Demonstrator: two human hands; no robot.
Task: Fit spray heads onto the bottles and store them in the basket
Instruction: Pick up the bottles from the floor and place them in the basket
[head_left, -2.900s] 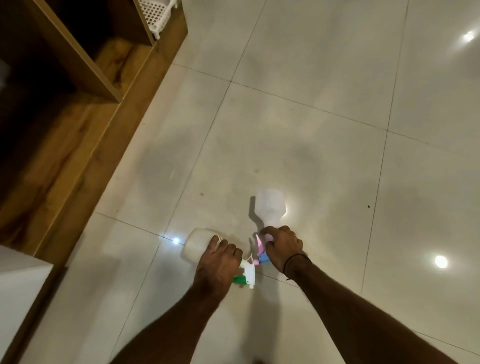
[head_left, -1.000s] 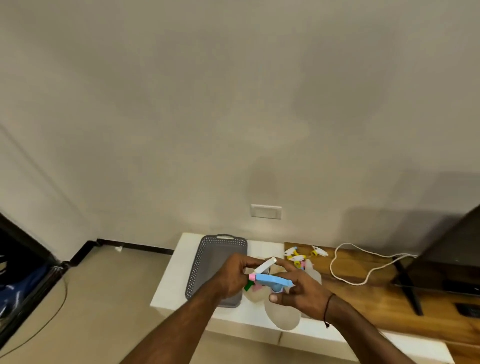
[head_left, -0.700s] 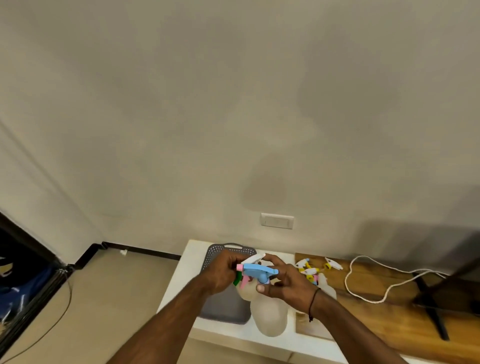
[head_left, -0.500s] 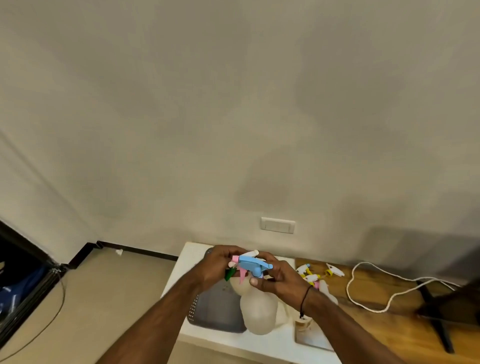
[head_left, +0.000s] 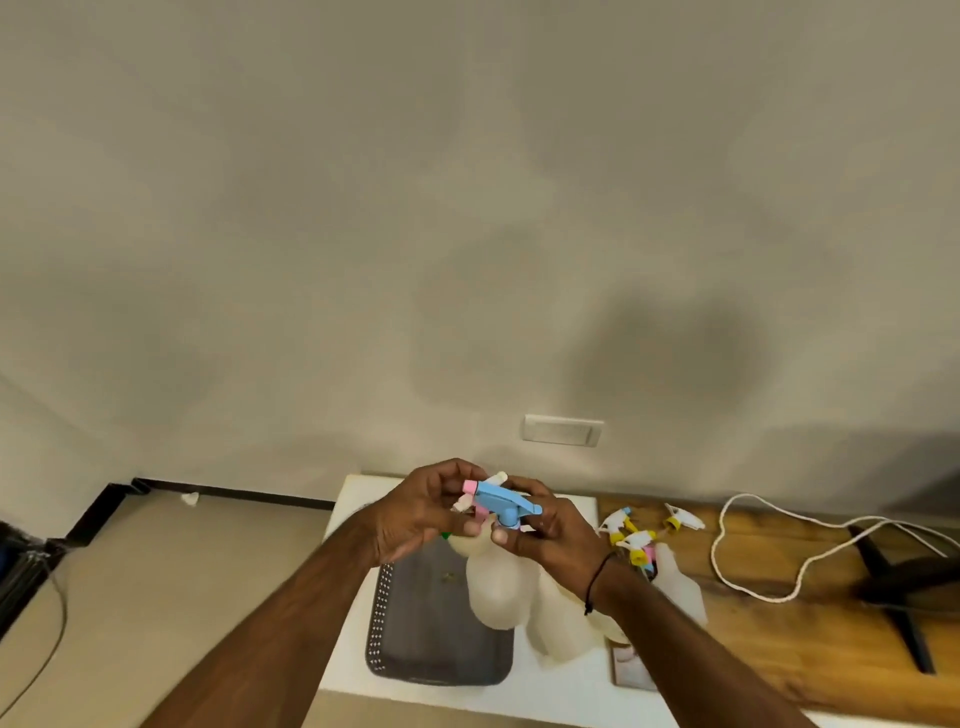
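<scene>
Beige wall (head_left: 467, 208) w/ socket plate (head_left: 563, 430); tan floor (head_left: 156, 571); wood-top unit (head_left: 779, 649).

Both forearms reach forward and meet; the left hand (head_left: 426, 512) curls its fingers (thumb underneath). The right hand (head_left: 550, 530) pinches, a cord around its wrist.

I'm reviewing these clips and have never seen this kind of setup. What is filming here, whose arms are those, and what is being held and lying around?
No machine here: a person wears a camera on the head, looking down at their own arms. The left hand and right hand together hold a translucent bottle topped by a blue and pink spray head, above a grey basket on a white counter. A second bottle hangs behind it. More bottles stand beside it, and loose spray heads and a white cord lie on the wooden top.
</scene>
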